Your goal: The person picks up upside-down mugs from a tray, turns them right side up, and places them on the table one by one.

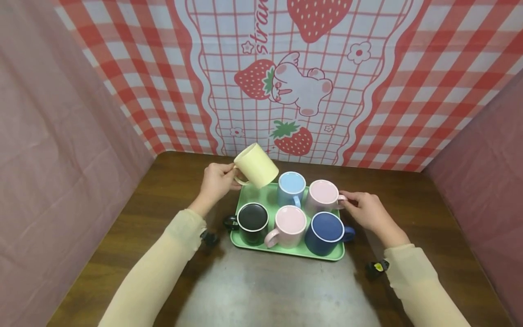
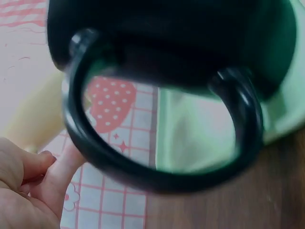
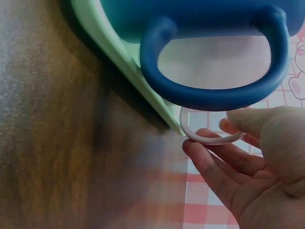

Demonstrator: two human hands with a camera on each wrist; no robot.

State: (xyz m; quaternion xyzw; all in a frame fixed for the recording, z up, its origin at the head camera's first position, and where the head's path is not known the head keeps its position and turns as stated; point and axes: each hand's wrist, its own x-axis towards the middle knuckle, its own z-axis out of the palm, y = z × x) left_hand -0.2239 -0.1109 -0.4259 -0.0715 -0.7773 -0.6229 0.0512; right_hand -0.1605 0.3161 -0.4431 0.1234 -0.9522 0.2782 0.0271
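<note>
Sensibly, the left grip (image 1: 218, 181) pinches the likely fragile yellow mug's (image 1: 259, 168) handle (image 1: 242, 182), the right grip (image 1: 365, 210) the tray's (image 1: 263, 195) far-right pink mug's (image 1: 323, 193).

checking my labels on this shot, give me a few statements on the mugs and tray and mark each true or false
1. The left grip holds the yellow mug. True.
2. The tray is green. True.
3. The right grip holds the navy mug. False: the right grip holds the back pink mug.
4. The yellow mug is tilted. True.
5. The black mug is off the tray. False: the black mug is on it.
</note>
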